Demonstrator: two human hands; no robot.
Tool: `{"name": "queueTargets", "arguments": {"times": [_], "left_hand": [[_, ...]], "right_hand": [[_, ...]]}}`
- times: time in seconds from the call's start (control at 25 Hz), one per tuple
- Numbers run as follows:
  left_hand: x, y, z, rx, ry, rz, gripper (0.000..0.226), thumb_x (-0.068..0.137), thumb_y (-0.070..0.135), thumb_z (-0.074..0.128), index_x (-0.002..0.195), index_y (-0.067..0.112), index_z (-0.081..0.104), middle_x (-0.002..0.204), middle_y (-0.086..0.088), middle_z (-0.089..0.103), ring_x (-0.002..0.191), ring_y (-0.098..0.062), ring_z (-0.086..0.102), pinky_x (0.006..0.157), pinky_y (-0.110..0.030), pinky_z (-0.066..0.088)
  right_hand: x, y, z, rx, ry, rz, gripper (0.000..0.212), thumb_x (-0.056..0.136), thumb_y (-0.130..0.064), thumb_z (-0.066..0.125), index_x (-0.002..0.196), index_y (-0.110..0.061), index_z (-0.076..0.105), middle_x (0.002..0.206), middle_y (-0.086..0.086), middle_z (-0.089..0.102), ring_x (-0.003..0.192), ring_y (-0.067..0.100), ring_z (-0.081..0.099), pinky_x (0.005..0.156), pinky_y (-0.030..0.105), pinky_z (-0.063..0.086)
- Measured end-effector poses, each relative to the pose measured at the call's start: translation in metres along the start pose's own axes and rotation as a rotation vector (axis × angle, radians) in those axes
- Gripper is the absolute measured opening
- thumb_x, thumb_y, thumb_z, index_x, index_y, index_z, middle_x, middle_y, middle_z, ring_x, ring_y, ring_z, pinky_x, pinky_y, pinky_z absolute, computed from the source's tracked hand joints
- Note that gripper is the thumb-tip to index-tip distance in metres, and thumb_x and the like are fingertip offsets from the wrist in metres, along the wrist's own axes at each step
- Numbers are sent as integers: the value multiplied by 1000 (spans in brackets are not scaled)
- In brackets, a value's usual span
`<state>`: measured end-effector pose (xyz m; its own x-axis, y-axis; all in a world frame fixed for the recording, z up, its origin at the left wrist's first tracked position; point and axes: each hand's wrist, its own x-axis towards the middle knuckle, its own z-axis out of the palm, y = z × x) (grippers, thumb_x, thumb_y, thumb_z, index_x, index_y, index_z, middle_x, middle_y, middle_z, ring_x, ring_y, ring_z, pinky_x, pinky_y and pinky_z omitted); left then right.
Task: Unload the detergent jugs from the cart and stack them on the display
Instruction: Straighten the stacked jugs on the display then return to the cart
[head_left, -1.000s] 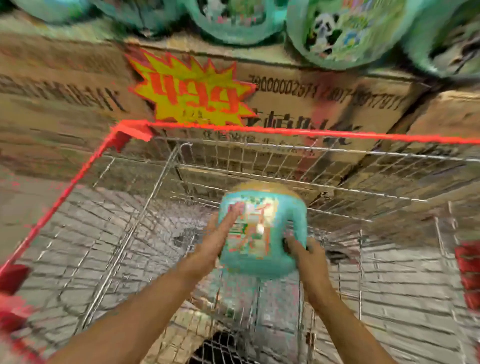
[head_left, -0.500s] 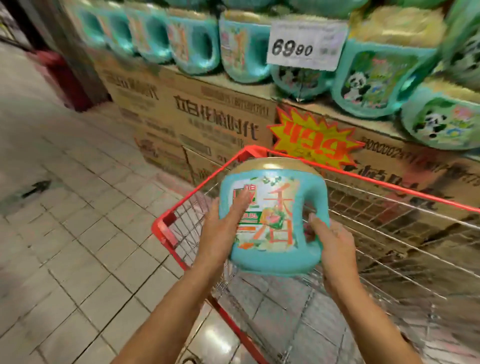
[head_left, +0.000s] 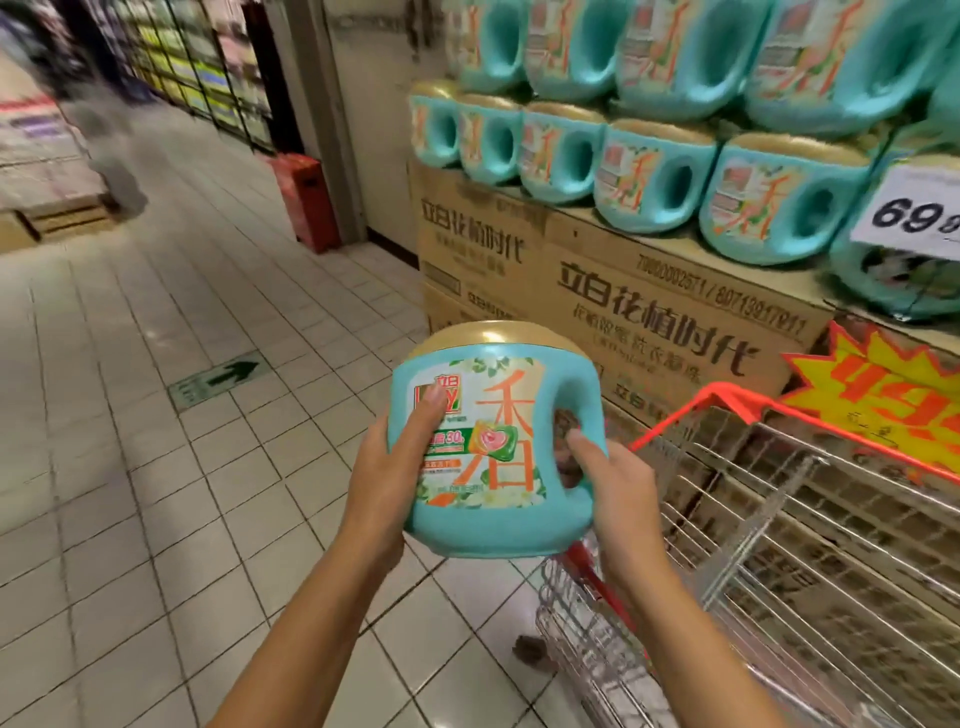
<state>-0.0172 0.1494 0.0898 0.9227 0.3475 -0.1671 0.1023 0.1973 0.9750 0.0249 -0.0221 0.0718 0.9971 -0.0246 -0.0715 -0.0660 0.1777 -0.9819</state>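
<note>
I hold a teal detergent jug (head_left: 493, 447) with a gold cap and a red-and-green label upright in front of me, above the floor and left of the cart. My left hand (head_left: 384, 483) grips its left side, fingers across the label. My right hand (head_left: 618, 493) grips the handle side, fingers in the handle hole. The red-rimmed wire cart (head_left: 769, 545) stands at the lower right; no jugs show in the visible part of its basket. The display (head_left: 639, 312) of stacked cardboard boxes rises at the right, with rows of matching teal jugs (head_left: 644, 176) on top.
A white price card (head_left: 914, 213) and a yellow starburst sign (head_left: 883, 395) hang on the display. A red bin (head_left: 306, 197) stands by a pillar behind the display's left end. Tiled aisle floor (head_left: 156, 415) with a green arrow sticker stretches left; shelves stand far back.
Both hands lifted the jug out of the cart basket and carried it up and left. My view swung left, from the cart's inside to the display's left end and the aisle.
</note>
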Motion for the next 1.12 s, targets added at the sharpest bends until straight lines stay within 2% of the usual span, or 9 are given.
{"name": "queueTargets", "arguments": {"times": [0.16,0.28,0.36,0.56,0.76,0.88,1.0,1.12], "left_hand": [[35,19,-66,1,10,9,60,73,64,65,108,16,68,96,-10,76,83,-28,75,61,-32,59],[75,30,-98,-41,35,13,61,70,63,66,108,16,69,97,-10,76,83,-27,75,60,-30,58],[107,36,-113,-48,54,7,66,68,61,67,114,13,65,98,-10,76,85,-27,75,60,-30,59],[207,60,-142,-64,81,21,61,75,55,65,118,12,63,101,-9,76,88,-27,74,64,-32,60],[304,96,-166,-91,115,49,55,72,55,66,114,20,63,101,-7,76,88,-26,74,65,-34,61],[356,114,-182,-111,121,43,61,70,57,67,116,19,61,102,-6,76,89,-25,74,67,-35,60],[409,128,-202,-106,77,58,59,73,56,66,116,16,64,102,-8,76,89,-26,74,64,-33,60],[468,143,-229,-92,31,56,62,74,55,66,121,14,63,104,-8,75,92,-28,73,71,-36,61]], "right_hand": [[16,9,77,-8,-52,41,30,90,-25,63,66,-8,61,53,-6,65,44,2,56,41,12,40],[48,13,124,-49,-79,51,30,88,-29,64,68,-7,61,53,-6,64,44,3,55,42,13,40],[76,18,151,-54,-89,60,30,88,-31,65,69,-8,62,54,-5,63,46,5,55,43,15,41],[165,23,221,-58,-138,81,25,91,-23,61,71,-8,63,58,-3,63,52,10,56,45,17,44],[252,10,292,-82,-172,78,24,93,-22,59,76,-4,64,65,2,65,56,11,58,50,21,46],[296,2,331,-106,-179,76,26,91,-25,60,72,-7,64,64,2,65,58,14,57,52,25,44],[332,2,370,-102,-159,40,28,91,-24,61,69,-7,62,65,3,65,52,10,57,47,18,44],[367,10,414,-84,-103,1,26,93,-19,58,74,-2,63,63,2,65,48,7,56,44,15,43]]}}
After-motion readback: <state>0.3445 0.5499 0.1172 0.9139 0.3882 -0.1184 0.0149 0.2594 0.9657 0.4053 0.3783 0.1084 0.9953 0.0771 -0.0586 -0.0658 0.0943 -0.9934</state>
